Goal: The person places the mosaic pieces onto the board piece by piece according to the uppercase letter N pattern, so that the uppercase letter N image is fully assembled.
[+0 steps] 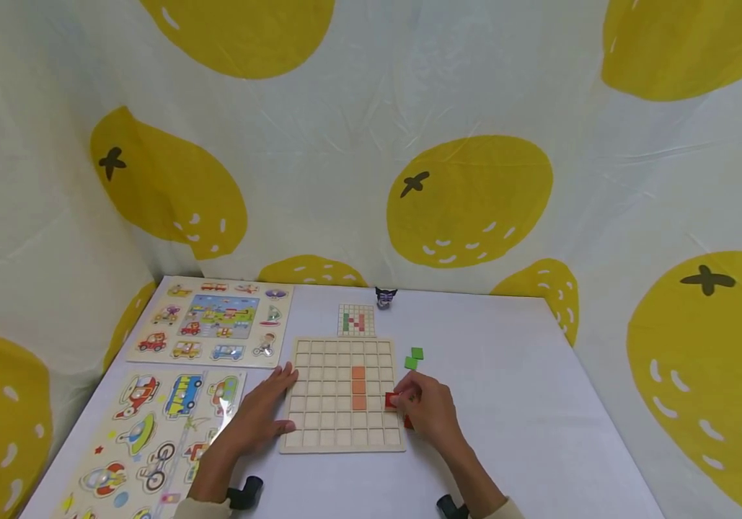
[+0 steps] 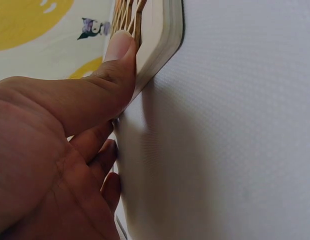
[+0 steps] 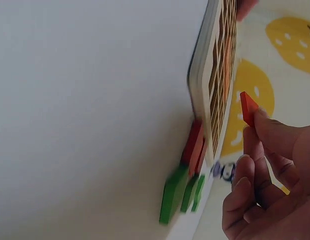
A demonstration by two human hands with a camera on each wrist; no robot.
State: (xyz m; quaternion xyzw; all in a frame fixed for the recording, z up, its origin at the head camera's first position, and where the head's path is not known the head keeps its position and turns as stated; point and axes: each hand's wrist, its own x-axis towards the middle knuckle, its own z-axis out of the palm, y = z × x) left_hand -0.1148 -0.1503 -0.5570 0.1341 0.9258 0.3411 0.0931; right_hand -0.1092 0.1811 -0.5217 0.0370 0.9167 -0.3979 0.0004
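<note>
My right hand [image 1: 432, 411] pinches a small red square tile [image 3: 248, 108] between thumb and fingers, above the right edge of a wooden grid board [image 1: 325, 441]. Three orange tiles [image 1: 359, 387] sit in one column of the board. At the board's left edge lies my left hand [image 1: 260, 411], fingers spread. The left wrist view has the left thumb [image 2: 120, 47] against the board's rim and the other fingers relaxed alongside. Red tiles [image 3: 192, 145] lie by the board's right side, partly hidden by the right hand in the head view, beside green tiles [image 3: 174, 195].
A small pattern card [image 1: 356, 320] with coloured squares stands behind the board, next to a small dark figurine [image 1: 385, 298]. Two picture puzzle boards, one at the back left [image 1: 215, 360] and one at the front left [image 1: 111, 411], lie on the white table [image 1: 507, 375]. A fruit-print curtain [image 1: 345, 180] hangs behind.
</note>
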